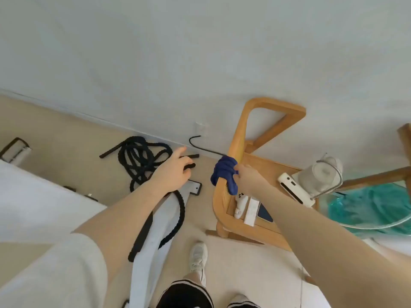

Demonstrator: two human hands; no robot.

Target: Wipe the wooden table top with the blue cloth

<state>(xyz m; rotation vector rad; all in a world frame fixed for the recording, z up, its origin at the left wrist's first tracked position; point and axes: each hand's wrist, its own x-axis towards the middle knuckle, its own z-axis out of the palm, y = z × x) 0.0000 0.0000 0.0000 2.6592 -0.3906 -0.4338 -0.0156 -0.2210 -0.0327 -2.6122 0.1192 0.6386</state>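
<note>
Right hand [249, 181] grips blue cloth [224, 174] on wooden table [224, 196] rim; left hand [173, 172] hovers.

Cloth [224, 174] dark blue, table [240, 130] light wood, rope [142, 161] black, kettle [320, 176] white, shorts [184, 294] black with white stripes.

The dark blue cloth [224, 174] is bunched and draped over the curved rim of the light wooden desk [239, 134], near its left edge.
</note>
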